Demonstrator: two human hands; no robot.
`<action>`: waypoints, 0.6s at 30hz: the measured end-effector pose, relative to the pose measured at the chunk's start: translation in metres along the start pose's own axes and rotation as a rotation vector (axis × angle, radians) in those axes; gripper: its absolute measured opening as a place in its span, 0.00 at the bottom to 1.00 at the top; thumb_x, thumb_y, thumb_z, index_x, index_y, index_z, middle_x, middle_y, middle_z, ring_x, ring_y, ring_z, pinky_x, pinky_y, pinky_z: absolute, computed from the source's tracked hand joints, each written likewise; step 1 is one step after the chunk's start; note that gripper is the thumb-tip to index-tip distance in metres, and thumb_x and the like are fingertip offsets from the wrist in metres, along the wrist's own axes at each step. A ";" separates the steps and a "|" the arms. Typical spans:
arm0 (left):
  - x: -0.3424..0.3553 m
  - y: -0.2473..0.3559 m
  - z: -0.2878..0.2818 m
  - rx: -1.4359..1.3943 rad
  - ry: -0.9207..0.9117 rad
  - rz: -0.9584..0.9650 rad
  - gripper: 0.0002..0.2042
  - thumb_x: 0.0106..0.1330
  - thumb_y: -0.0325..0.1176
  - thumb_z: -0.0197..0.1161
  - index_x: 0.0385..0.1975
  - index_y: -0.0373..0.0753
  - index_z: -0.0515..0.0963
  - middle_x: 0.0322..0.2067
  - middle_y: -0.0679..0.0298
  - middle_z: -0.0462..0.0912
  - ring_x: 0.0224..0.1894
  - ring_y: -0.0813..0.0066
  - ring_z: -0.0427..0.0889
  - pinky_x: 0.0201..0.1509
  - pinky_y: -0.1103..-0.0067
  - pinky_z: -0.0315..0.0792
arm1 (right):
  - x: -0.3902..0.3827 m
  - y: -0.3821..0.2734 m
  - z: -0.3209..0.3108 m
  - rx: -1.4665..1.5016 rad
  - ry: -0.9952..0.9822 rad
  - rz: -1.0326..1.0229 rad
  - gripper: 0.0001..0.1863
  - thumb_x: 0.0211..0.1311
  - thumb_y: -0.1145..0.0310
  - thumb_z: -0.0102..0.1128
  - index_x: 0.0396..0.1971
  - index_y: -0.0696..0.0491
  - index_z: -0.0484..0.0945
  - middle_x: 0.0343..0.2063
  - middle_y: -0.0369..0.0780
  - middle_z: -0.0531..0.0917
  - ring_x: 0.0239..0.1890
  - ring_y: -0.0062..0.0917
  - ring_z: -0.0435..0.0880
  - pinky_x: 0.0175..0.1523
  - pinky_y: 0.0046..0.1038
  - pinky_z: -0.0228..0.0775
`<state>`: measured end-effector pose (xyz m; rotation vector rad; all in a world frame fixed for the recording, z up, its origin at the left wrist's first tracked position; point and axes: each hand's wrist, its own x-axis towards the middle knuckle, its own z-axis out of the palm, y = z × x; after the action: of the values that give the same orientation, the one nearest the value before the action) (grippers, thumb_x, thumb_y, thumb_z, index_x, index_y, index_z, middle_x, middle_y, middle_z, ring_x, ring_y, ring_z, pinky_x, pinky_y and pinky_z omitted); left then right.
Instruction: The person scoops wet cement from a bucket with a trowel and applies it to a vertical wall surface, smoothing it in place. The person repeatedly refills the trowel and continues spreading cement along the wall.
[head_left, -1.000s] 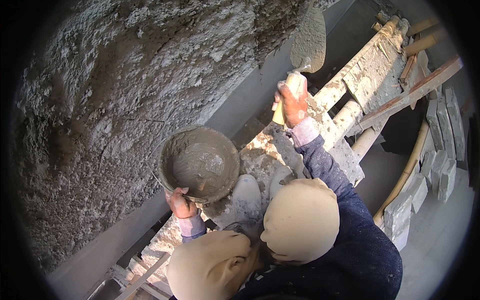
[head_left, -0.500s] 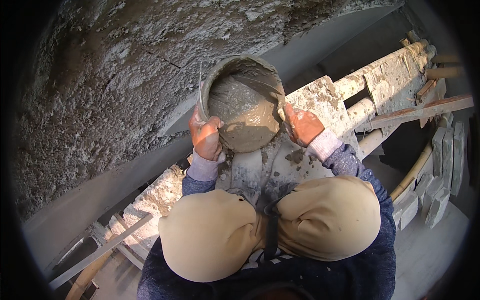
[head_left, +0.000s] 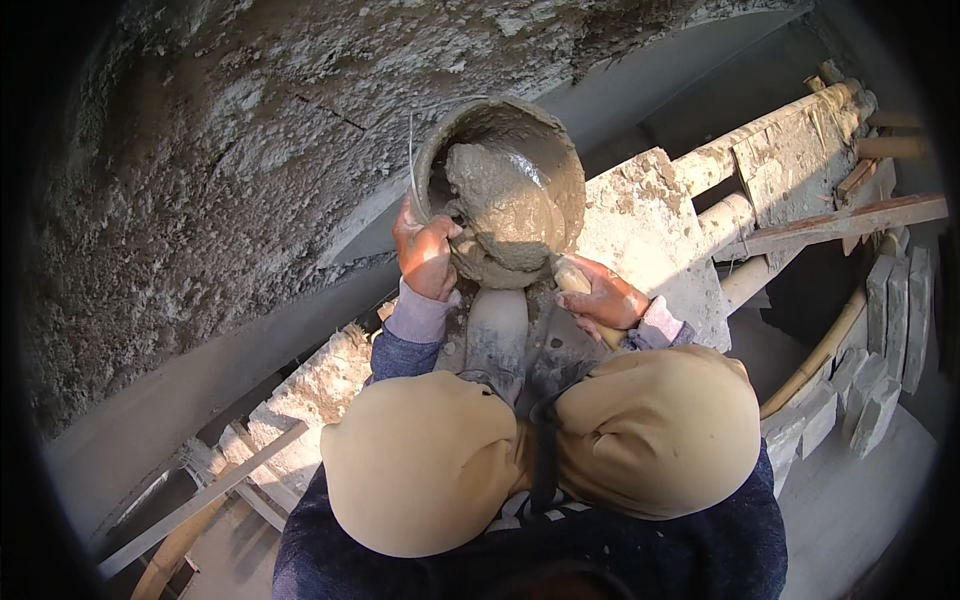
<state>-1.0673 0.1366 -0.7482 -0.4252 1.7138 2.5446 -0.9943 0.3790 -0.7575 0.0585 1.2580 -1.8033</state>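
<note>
The left hand point(head_left: 425, 255) grips the mortar pan point(head_left: 505, 190) rim; the right hand point(head_left: 600, 298), clenching a trowel handle point(head_left: 580, 290), sits just below its mouth.

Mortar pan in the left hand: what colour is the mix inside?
Wet grey mortar, filling the pan; it shows in the head view.

A rough scaffold platform point(head_left: 650, 215) of mortar-caked planks runs diagonally from lower left to upper right, beside a coarsely plastered wall point(head_left: 200, 180). Bamboo poles point(head_left: 725, 215) lie under and alongside the planks. A person crouches on the platform, a grey mortar-dusted shoe point(head_left: 497, 330) planted on the boards. At the right, below the platform, grey stone slabs point(head_left: 880, 340) lean in a curved row.
</note>
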 end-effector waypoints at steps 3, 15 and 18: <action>0.009 -0.004 -0.009 -0.037 -0.004 0.004 0.30 0.46 0.16 0.48 0.56 0.32 0.68 0.33 0.65 0.75 0.30 0.80 0.73 0.35 0.84 0.71 | -0.001 0.002 -0.005 -0.005 0.064 -0.014 0.35 0.63 0.72 0.55 0.67 0.52 0.48 0.17 0.36 0.70 0.12 0.18 0.70 0.16 0.23 0.65; 0.001 0.008 -0.034 -0.067 0.047 -0.079 0.34 0.40 0.14 0.46 0.57 0.31 0.67 0.50 0.57 0.74 0.50 0.63 0.75 0.54 0.75 0.71 | -0.044 -0.017 0.013 0.482 0.331 -0.367 0.16 0.59 0.74 0.52 0.47 0.54 0.64 0.21 0.37 0.72 0.15 0.17 0.68 0.18 0.20 0.61; -0.001 0.012 -0.047 -0.032 0.161 -0.105 0.33 0.39 0.15 0.47 0.55 0.32 0.68 0.51 0.57 0.73 0.49 0.62 0.75 0.54 0.73 0.71 | -0.067 -0.030 0.001 0.529 0.467 -0.579 0.16 0.56 0.73 0.49 0.46 0.53 0.62 0.22 0.38 0.70 0.15 0.20 0.68 0.18 0.20 0.63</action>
<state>-1.0588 0.0895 -0.7536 -0.7204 1.6520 2.5283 -0.9757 0.4231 -0.7020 0.4761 1.1345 -2.7112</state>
